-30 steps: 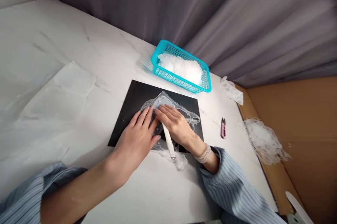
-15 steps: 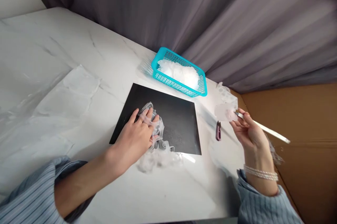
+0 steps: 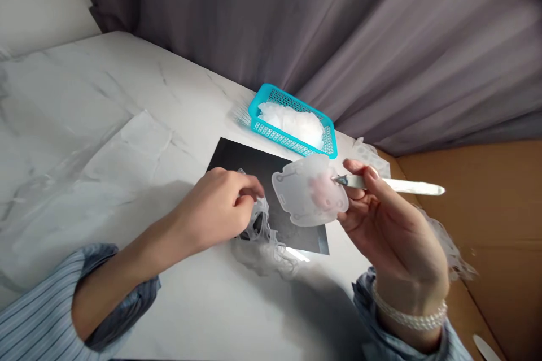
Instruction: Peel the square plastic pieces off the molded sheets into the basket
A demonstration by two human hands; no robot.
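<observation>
My left hand [image 3: 224, 203] is closed, thumb and fingers pinching a tangle of clear, stringy plastic offcuts [image 3: 258, 222] above the black mat [image 3: 292, 242]. The lower strands trail over the mat's near edge onto the table. In my right hand [image 3: 385, 231] are a frosted, translucent flat piece [image 3: 305, 191] with a notched outline and small holes, and a slim white pen-shaped tool [image 3: 398, 185] with a metal tip. The tool lies between thumb and fingers, its tip over the piece. Some right fingers show blurrily through the piece.
A turquoise basket [image 3: 275, 138] full of white translucent pieces stands behind the mat. More frosted pieces [image 3: 370, 155] lie right of it. Clear plastic sheeting [image 3: 122, 152] covers the left of the table. Cardboard [image 3: 478, 191] stands at right; a grey curtain [image 3: 296, 22] hangs behind.
My right hand has brought the frosted piece and white tool left, over the mat and nearer. My left hand has gone from spread fingers on the offcuts to a pinch. The small purple snips are out of sight.
</observation>
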